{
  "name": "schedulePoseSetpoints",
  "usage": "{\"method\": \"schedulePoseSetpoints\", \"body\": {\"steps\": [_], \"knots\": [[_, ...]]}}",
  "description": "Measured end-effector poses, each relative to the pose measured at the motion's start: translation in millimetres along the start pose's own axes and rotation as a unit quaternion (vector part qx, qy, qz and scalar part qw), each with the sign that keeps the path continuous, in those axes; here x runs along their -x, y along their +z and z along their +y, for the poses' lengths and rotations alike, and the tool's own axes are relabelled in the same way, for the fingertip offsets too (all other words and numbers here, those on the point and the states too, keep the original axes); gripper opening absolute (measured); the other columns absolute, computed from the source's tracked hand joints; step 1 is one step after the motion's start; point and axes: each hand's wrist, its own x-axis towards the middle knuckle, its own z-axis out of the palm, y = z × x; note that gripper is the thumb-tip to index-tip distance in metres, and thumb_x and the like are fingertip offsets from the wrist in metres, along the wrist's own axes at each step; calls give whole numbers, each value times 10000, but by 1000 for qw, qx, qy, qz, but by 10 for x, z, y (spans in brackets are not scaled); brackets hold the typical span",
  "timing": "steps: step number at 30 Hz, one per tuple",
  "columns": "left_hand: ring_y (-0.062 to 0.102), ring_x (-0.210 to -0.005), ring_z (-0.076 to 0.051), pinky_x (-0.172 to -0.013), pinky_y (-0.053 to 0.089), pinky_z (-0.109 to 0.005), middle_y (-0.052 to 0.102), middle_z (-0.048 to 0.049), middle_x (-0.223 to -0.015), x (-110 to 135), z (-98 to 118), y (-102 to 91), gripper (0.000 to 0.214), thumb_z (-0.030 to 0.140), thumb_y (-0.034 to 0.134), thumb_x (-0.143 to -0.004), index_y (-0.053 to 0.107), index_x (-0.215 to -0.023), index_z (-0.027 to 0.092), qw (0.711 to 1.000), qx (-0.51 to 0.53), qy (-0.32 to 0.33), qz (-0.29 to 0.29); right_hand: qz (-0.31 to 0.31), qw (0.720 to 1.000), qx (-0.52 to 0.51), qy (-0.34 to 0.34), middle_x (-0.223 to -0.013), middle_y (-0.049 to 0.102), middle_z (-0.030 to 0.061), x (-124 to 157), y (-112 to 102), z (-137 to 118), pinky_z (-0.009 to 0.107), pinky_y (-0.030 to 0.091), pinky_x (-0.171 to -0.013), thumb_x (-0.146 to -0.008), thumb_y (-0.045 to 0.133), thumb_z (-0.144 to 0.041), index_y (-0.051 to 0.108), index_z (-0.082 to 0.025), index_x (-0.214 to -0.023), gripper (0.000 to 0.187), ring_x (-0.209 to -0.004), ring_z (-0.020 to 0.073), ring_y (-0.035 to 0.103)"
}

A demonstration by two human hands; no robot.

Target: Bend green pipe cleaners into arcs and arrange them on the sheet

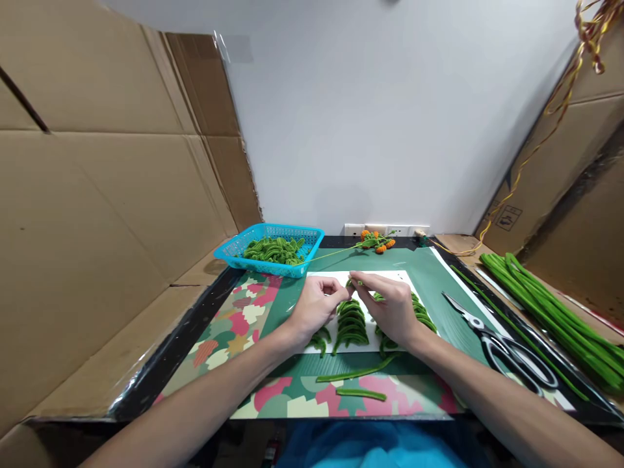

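My left hand [316, 305] and my right hand [390, 305] meet over a white sheet [390, 278] in the middle of the table. Both are closed in a pinch on a short green pipe cleaner piece [351, 283] held between their fingertips. Under and between the hands lie rows of bent green pipe cleaner pieces [351, 322] on the white sheet. Two loose green pieces [358, 374] lie nearer to me on the green mat [292, 305].
A blue basket [273, 249] of bent green pieces stands at the back left. Black-handled scissors [507, 348] lie to the right, beside a bundle of long green pipe cleaners [556, 315]. An orange-and-green sprig [376, 242] lies at the back. Cardboard walls stand on both sides.
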Motion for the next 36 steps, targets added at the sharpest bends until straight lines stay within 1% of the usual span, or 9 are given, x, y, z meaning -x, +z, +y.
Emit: {"method": "schedulePoseSetpoints", "body": {"steps": [3,6,9,12,15,19,24,30,36], "knots": [[312,-386,-38,-381,190,-188,432,66,-459,0,-20,9,458,492,865,-737,584,-613,152,1000,4,15,-7,2,997,-63,53,-1034,843,86,-18,3,-18,386,667,-827,-947,720,-321,842,-245,-1115,221,-868,251,807],[327,-408,-38,-389,198,-176,428,71,-493,0,-33,16,483,533,870,-745,581,-657,156,999,20,18,-27,-9,967,-205,154,-1052,841,92,-61,4,-43,409,675,-849,-923,773,-413,788,-202,-1254,393,-890,254,809],[292,-393,-31,-381,181,-172,401,79,-478,-10,-8,0,532,573,863,-744,539,-631,166,999,12,22,-31,-58,944,-274,172,-1053,838,90,-84,13,-43,443,673,-875,-934,746,-481,784,-181,-1254,441,-904,258,807],[273,-378,-24,-378,164,-169,385,77,-451,-39,40,-44,552,565,863,-733,520,-575,162,999,-30,29,-23,-68,958,-239,140,-1025,836,75,-70,39,-13,424,664,-876,-986,666,-463,796,-195,-1234,387,-909,253,805],[309,-370,-35,-376,191,-169,406,66,-419,-88,45,-97,510,527,869,-709,552,-560,156,996,-78,44,-21,-55,991,-85,86,-887,825,64,-44,85,30,342,637,-747,-999,616,-312,820,-199,-1178,294,-758,225,783],[318,-313,-55,-338,163,-183,394,71,-381,-170,-32,-175,480,531,856,-677,557,-560,175,995,-102,7,-20,-87,995,37,31,-837,816,73,-57,139,72,291,578,-688,-941,577,-144,829,-186,-1127,316,-692,208,759],[270,-314,-42,-334,160,-172,355,90,-373,-183,-38,-228,496,587,838,-695,567,-597,183,997,-67,-24,-30,-63,996,12,57,-807,799,62,-92,123,85,256,544,-642,-1025,557,-283,793,-166,-1231,334,-650,177,721],[258,-324,-30,-339,159,-160,356,89,-372,-121,8,-161,532,593,857,-673,535,-577,181,998,-49,-19,-45,-50,996,70,12,-723,735,37,-76,81,129,260,477,-600,-1054,485,-304,717,-130,-1382,437,-532,140,573],[271,-343,-29,-346,176,-158,394,88,-424,-128,-15,-134,546,630,859,-693,551,-652,181,999,-11,-13,-39,-58,990,-84,100,-825,784,52,-108,55,166,310,586,-718,-1023,601,-413,675,-149,-1427,488,-742,201,754]]}}
